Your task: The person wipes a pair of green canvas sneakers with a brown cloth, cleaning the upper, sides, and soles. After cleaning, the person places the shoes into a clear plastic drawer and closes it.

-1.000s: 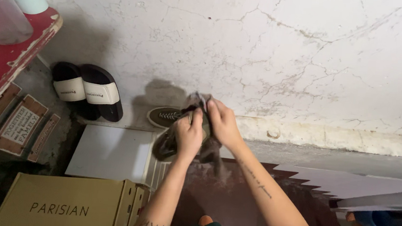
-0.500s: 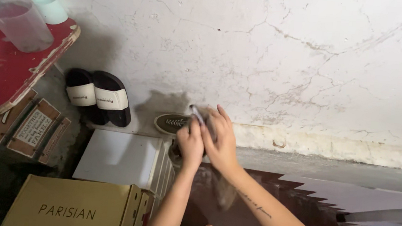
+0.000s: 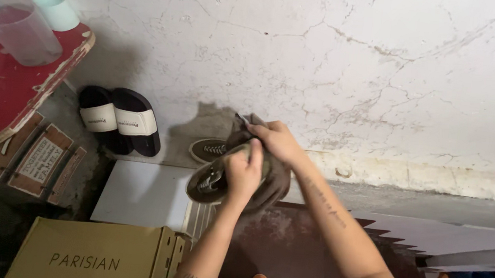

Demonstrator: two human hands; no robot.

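1 olive-brown shoe [image 3: 211, 183] was held up in front of the cracked white wall [image 3: 355, 65], above the white board [image 3: 144, 194]. The left hand [image 3: 243, 173] was clamped around its middle, and the right hand [image 3: 277, 140] was closed on a brown cloth [image 3: 276, 180] pressed against it. 1 matching shoe [image 3: 209, 149] lay on the floor just behind. 2 black slides [image 3: 119, 119] stood against the wall. 2 cups, 1 clear [image 3: 21, 33] and 1 mint [image 3: 57, 10], sat on the red tabletop [image 3: 1, 93]. 1 yellow cardboard box [image 3: 94, 255] was seen below.
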